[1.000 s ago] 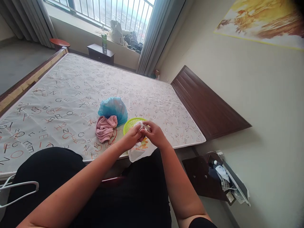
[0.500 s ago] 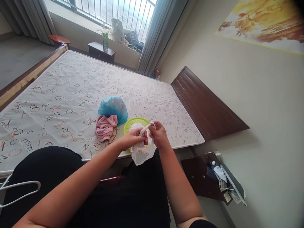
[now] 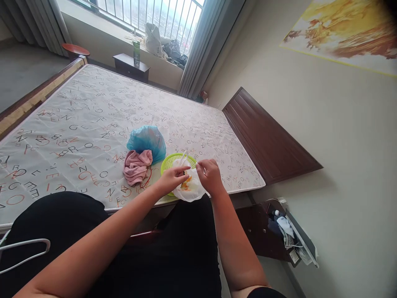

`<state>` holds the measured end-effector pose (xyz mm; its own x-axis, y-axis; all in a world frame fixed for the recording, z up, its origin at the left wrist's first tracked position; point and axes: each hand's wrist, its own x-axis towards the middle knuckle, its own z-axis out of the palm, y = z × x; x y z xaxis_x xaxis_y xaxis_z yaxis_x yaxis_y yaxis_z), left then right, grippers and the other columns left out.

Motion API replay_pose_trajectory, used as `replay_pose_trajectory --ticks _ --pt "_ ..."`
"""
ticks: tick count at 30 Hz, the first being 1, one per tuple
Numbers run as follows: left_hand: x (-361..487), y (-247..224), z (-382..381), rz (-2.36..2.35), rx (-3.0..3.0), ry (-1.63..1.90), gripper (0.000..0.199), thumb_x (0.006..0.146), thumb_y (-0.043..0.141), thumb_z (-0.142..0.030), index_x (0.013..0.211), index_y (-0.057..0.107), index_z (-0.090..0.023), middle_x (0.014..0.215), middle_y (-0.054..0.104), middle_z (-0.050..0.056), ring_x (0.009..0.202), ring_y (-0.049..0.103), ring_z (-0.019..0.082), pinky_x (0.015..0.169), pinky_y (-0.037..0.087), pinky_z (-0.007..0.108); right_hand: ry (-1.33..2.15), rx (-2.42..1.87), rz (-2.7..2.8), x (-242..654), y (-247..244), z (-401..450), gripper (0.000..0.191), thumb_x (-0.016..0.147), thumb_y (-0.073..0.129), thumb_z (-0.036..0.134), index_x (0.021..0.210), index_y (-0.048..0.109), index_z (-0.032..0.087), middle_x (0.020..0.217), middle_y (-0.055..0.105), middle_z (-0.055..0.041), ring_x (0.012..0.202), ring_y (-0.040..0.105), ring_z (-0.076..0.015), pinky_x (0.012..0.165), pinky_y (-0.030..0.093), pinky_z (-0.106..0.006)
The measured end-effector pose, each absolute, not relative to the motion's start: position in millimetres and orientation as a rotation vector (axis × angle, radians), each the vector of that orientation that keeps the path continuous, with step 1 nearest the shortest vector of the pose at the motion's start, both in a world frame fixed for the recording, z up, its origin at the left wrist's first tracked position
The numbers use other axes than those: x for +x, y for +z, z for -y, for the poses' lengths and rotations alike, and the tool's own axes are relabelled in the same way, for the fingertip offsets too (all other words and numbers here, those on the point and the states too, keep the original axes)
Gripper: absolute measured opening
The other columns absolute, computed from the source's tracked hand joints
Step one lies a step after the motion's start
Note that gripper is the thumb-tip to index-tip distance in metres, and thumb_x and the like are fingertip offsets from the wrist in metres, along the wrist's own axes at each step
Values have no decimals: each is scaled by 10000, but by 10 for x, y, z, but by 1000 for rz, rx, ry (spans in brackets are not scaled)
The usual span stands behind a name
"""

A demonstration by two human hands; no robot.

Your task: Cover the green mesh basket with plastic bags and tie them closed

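Observation:
A thin white plastic bag (image 3: 194, 193) hangs between my two hands over the near rim of the lime-green basket (image 3: 167, 162). Its mouth is spread, and something orange-yellow shows inside, too covered to name. My left hand (image 3: 174, 179) grips the bag's left side, thumb and fingers close together, with a white handle loop standing up behind them. On the other side, my right hand (image 3: 209, 176) pinches the bag's right edge. Left of the basket lie a crumpled pink cloth (image 3: 137, 167) and a blue plastic bag (image 3: 148, 142), touching each other.
Everything sits at the near edge of a letter-printed mattress (image 3: 93, 111). A dark headboard (image 3: 269, 136) stands to the right, above a bedside cabinet (image 3: 254, 223) with cloths on it. A white hanger (image 3: 31, 244) is at the lower left.
The handles that were stretched together between my hands have come apart. The bag's mouth has spread, showing the orange-yellow contents, and my right hand has shifted slightly right and down.

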<state>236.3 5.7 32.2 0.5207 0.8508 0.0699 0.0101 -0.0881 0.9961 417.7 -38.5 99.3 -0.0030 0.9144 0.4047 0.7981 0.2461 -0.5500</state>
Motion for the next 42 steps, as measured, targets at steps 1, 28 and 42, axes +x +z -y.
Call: replay_pose_trajectory --ticks 1,28,42 --pt "2378 327 -39 -734 1529 838 441 797 720 -403 1155 732 -146 679 547 -26 644 491 126 609 379 248 293 -1529 1916 4171 1062 403 181 959 536 311 862 660 221 872 661 -54 903 581 -218 864 470 -361" --pt "2450 282 -36 -603 1017 910 595 861 669 -535 1293 651 -127 710 636 10 474 497 72 461 372 201 804 -1467 1341 3981 883 601 190 895 681 414 921 671 226 823 699 -18 741 681 -193 718 547 -326" --pt "2244 343 -106 -520 1203 586 429 843 703 -520 1026 717 -131 673 660 47 499 557 116 449 407 210 -48 -1493 1966 3971 631 666 78 943 661 287 932 734 264 1129 604 -100 1133 547 -271 1022 477 -460"
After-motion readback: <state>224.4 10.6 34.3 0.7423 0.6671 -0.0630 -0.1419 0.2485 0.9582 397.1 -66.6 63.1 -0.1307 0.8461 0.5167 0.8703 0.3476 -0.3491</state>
